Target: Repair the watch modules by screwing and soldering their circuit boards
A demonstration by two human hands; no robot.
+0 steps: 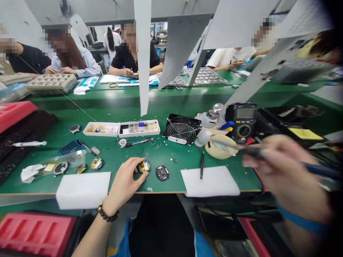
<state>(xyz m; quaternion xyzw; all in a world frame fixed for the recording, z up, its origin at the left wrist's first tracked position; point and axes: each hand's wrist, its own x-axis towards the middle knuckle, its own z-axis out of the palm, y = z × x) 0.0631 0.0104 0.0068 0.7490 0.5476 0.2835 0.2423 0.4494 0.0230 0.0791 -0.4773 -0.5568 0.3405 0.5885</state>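
My left hand [123,178] rests on the green bench mat [171,157], its fingers curled around a small round electronic module with gold parts [144,166]. Just right of it lies a black round module [162,173], apart from my fingers. My right hand [284,171], blurred by motion, grips a blue-handled soldering iron [318,170]. The iron's dark tip [248,151] points left, just above a round tip-cleaning sponge in a beige holder [221,146]. A black pen [202,165] stands or lies on a white foam block [210,182] below the iron.
A white parts tray [120,128], cooling fan [182,129] and digital multimeter [241,123] stand along the bench's far side. Another foam block [83,190] overhangs the near edge. Several co-workers [128,53] sit across the bench behind hanging white sheets [143,53].
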